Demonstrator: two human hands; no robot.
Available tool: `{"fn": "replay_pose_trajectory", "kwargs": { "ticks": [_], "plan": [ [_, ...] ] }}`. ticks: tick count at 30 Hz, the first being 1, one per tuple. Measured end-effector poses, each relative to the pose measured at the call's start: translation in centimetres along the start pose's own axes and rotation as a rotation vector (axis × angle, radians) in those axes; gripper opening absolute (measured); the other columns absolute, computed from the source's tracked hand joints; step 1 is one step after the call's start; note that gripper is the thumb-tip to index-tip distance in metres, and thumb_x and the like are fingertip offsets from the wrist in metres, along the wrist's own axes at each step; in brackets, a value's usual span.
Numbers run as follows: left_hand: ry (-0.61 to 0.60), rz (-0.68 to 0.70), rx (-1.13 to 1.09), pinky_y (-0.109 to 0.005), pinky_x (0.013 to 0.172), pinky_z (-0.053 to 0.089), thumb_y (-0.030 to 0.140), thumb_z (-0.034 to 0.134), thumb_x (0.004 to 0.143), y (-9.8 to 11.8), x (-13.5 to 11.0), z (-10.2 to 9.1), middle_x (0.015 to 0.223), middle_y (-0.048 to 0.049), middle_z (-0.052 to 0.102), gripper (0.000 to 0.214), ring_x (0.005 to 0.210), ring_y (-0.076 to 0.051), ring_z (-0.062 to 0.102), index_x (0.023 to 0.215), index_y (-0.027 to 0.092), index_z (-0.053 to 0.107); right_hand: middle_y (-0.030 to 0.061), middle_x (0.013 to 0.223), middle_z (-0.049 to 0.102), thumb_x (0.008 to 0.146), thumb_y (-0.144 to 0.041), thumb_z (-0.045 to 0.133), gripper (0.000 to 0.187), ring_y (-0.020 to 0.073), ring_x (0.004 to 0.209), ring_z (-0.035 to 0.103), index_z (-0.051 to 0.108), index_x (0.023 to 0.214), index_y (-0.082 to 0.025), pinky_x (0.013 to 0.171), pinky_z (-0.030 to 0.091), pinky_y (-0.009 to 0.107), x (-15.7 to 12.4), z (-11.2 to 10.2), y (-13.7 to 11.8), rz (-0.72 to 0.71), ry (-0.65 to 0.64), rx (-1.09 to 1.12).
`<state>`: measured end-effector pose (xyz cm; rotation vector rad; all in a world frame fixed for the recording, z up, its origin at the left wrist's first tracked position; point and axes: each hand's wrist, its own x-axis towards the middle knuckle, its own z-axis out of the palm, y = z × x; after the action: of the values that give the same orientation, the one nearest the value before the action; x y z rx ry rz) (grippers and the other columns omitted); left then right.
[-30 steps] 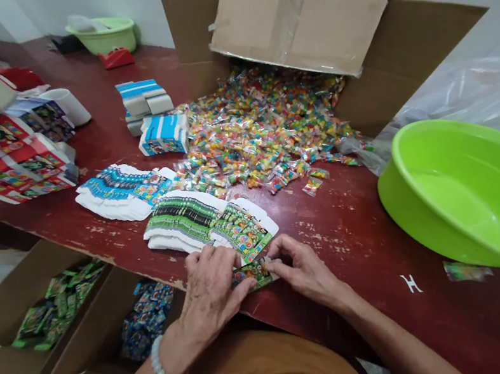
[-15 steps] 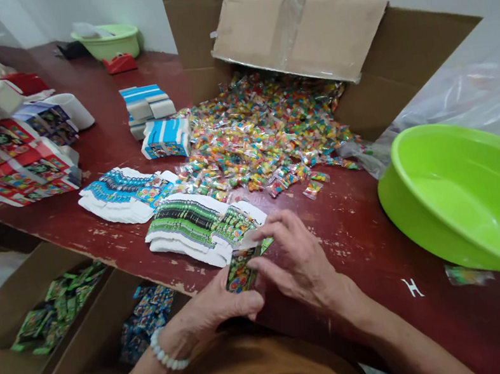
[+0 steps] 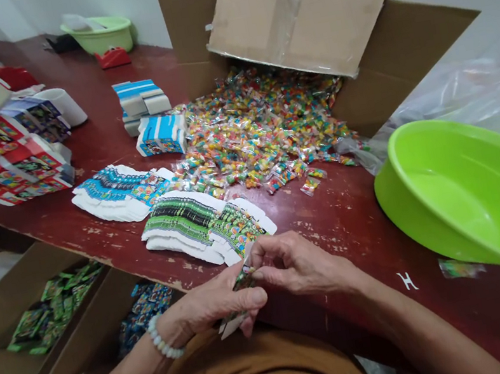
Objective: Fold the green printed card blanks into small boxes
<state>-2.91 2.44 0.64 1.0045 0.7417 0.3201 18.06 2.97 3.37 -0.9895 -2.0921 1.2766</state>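
A small green carton point(image 3: 242, 280) was held between both hands, low at the centre of the frame. It was clamped by the left hand point(image 3: 222, 301), the thumb laid across its face, while its upper end was pinched between the thumb and fingers of the right hand point(image 3: 299, 262). White flaps showed at both ends; how far the carton had been opened could not be told, as much of it was covered.

A light hold seemed to be called for here — thin card would probably be creased if the walls were squeezed hard by the left thumb. The pinch was judged best kept near the upper edge, so that the flap could be worked along its fold and not torn. The fanned green cartons point(image 3: 189, 223) lay just above the hands in the frame — best left undisturbed by the right knuckles. Candy packets point(image 3: 269, 132) were heaped at upper centre, well clear of the fingers, on the dark red table point(image 3: 346, 215).
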Motion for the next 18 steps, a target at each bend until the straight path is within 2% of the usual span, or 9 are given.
{"fn": "replay_pose_trajectory", "kwargs": {
  "ticks": [3,5,7,9,12,13,16,18],
  "plan": [
    [-0.067,-0.09,-0.027,-0.021,0.051,0.041,0.05,0.08,0.068,0.2,0.4,0.1,0.062,0.0024,0.063,0.05,0.053,-0.012,0.054,0.1,0.017,0.06,-0.0044,0.075,0.062,0.079,-0.012,0.06,0.02,0.0105,0.061,0.051,0.054,0.096,-0.022,0.056,0.04,0.021,0.0,-0.4,0.3,0.034,-0.114,-0.006],
    [-0.119,-0.118,-0.029,-0.02,0.046,0.038,0.045,0.081,0.065,0.4,0.7,0.3,0.06,0.0015,0.062,0.041,0.049,-0.011,0.054,0.088,0.016,0.063,-0.0055,0.072,0.059,0.077,-0.014,0.064,0.024,0.0104,0.059,0.049,0.05,0.096,-0.022,0.053,0.038,0.02,0.0,-0.5,0.4,0.05,-0.163,0.031],
    [-0.113,-0.131,0.015,-0.019,0.043,0.038,0.037,0.079,0.066,0.6,1.0,0.6,0.055,0.0003,0.061,0.028,0.046,-0.011,0.055,0.072,0.014,0.063,-0.0064,0.07,0.056,0.079,-0.017,0.064,0.023,0.0099,0.058,0.049,0.049,0.095,-0.022,0.051,0.036,0.02,0.1,-0.2,0.5,0.061,-0.149,0.113],
    [0.014,-0.094,0.056,-0.02,0.046,0.043,0.032,0.076,0.068,0.7,1.2,1.0,0.056,-0.0009,0.062,0.023,0.046,-0.012,0.057,0.065,0.013,0.064,-0.0063,0.071,0.056,0.081,-0.018,0.063,0.02,0.009,0.056,0.05,0.05,0.095,-0.022,0.051,0.038,0.02,0.3,0.6,0.6,0.086,-0.004,0.157],
    [0.225,0.013,0.014,-0.024,0.052,0.052,0.033,0.077,0.07,0.7,1.6,1.4,0.064,-0.002,0.065,0.023,0.049,-0.012,0.06,0.073,0.013,0.067,-0.0054,0.071,0.058,0.077,-0.02,0.069,0.03,0.0089,0.054,0.051,0.055,0.103,-0.022,0.051,0.039,0.02,0.6,2.2,1.0,0.182,0.375,0.155],
    [0.256,0.035,-0.017,-0.024,0.051,0.052,0.035,0.076,0.072,0.7,1.7,1.6,0.066,-0.0022,0.065,0.025,0.05,-0.013,0.06,0.076,0.013,0.066,-0.0054,0.067,0.057,0.076,-0.023,0.07,0.031,0.0094,0.052,0.051,0.057,0.104,-0.021,0.049,0.039,0.021,0.8,2.6,1.2,0.232,0.436,0.207],
    [0.315,0.1,-0.015,-0.023,0.051,0.051,0.04,0.075,0.076,0.6,2.1,1.6,0.068,-0.0012,0.065,0.028,0.053,-0.013,0.061,0.082,0.015,0.064,-0.0051,0.055,0.055,0.079,-0.039,0.071,0.025,0.0108,0.045,0.05,0.063,0.091,-0.018,0.044,0.038,0.023,1.3,3.4,1.9,0.346,0.45,0.46],
    [0.379,0.184,0.077,-0.025,0.061,0.054,0.04,0.073,0.079,0.5,2.1,1.4,0.077,-0.0025,0.068,0.027,0.067,-0.016,0.066,0.089,0.016,0.064,-0.0018,0.058,0.06,0.079,-0.041,0.071,0.026,0.0116,0.049,0.053,0.064,0.078,-0.017,0.049,0.042,0.024,1.4,3.3,2.2,0.351,0.497,0.52]
  ]
}}
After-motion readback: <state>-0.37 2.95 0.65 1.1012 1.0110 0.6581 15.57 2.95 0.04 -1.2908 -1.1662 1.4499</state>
